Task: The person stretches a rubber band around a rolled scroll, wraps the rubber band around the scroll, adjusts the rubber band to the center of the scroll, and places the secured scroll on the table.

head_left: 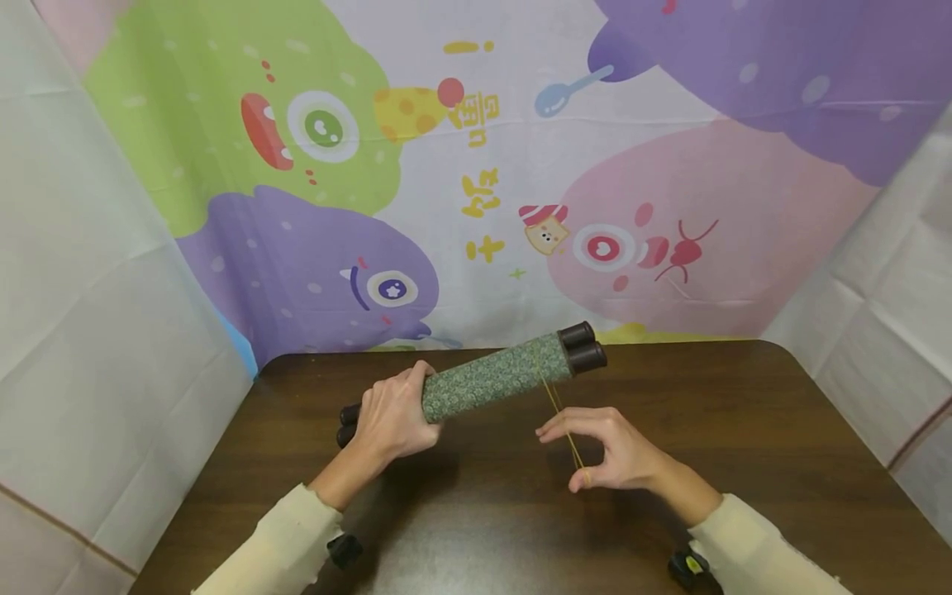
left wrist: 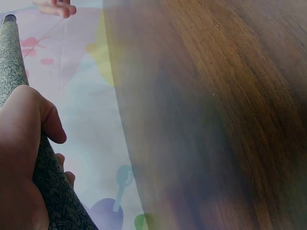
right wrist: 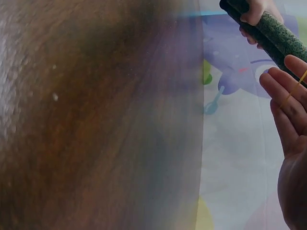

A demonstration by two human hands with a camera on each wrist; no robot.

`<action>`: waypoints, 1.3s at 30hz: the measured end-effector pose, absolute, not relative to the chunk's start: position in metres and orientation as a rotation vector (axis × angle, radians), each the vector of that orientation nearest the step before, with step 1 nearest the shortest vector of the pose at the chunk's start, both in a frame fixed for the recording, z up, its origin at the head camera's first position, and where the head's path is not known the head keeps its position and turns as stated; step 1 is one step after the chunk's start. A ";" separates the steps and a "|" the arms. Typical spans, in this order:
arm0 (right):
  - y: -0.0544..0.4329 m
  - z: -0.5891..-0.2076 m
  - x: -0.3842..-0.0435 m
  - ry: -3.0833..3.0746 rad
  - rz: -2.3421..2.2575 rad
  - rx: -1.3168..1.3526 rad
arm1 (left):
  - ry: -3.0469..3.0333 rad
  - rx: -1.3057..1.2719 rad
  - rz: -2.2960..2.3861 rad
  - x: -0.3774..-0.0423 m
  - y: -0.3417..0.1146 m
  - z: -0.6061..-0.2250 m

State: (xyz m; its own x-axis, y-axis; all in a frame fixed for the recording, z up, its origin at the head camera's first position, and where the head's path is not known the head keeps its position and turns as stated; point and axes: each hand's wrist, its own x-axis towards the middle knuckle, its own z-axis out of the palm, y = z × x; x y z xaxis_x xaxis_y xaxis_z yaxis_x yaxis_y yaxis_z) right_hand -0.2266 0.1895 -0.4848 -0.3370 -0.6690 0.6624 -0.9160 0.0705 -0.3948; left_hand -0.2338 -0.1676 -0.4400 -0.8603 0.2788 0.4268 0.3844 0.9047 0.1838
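Note:
In the head view a rolled-up scroll, covered in green patterned cloth with paired dark knobs at both ends, is held tilted above the table, its right end higher. My left hand grips it near its left end; the left wrist view shows the fingers wrapped round the roll. A thin yellow rubber band runs stretched from near the scroll's right end down to my right hand, hooked on the thumb. In the right wrist view that hand's other fingers are extended, with the band crossing in front of them.
Below the hands is a dark brown wooden table. Behind it hangs a cloth printed with cartoon monsters, and pale cloth covers both sides. A small dark device sits on each sleeve near the wrist.

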 end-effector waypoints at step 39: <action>0.172 -0.484 -0.231 -1.665 2.145 1.863 | -2.547 -0.504 -0.495 -0.234 -0.165 -0.447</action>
State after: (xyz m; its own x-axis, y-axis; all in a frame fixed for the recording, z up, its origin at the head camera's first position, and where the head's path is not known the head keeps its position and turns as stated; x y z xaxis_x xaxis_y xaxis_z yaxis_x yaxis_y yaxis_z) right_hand -0.2308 0.1722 -0.4842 -0.3521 -0.6671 0.6565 -0.4705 -0.4803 -0.7403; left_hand -0.2338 -0.1654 -0.4475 -0.8100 0.2552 0.5281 0.4345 0.8658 0.2481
